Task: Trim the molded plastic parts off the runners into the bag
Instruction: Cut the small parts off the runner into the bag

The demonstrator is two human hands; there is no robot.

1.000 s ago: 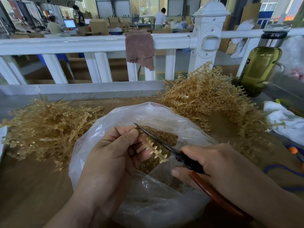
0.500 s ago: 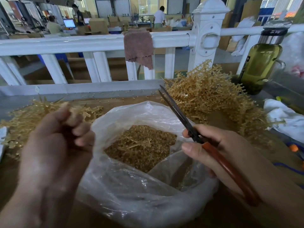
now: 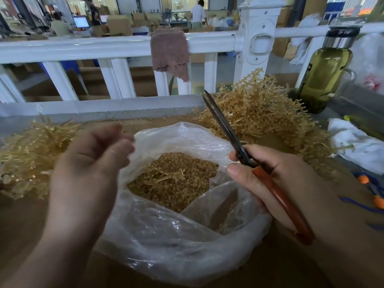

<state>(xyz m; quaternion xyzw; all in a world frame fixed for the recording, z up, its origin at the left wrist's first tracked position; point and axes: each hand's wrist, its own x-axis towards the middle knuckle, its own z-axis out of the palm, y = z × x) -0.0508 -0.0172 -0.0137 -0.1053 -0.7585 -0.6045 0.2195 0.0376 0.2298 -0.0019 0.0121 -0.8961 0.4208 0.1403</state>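
Where the clear plastic bag (image 3: 187, 246) stands open on the table, it holds a bed of small tan trimmed parts (image 3: 187, 190), with one short runner piece (image 3: 166, 177) lying on top. The bag's crumpled near wall hides the lower part of that load.

Left of the bag, the left hand (image 3: 87, 171) hovers with its fingers loosely curled and released. Nothing shows in it, though blur softens the fingertips.

Right of the bag, the right hand (image 3: 280, 179) is clenched round the red-brown handles of the scissors (image 3: 224, 125). The blades are together, and the tip points up and away past the bag's far rim. The wrist partly covers the handle ends.

A pile of tan runners (image 3: 266, 117) lies behind and right of the bag. A second runner pile (image 3: 29, 154) lies left of it, cut off by the frame edge. Whether parts remain on either pile cannot be made out.

Farther right of the bag stand a green bottle (image 3: 324, 80) and a white cloth (image 3: 357, 146), the cloth cut off at the edge.
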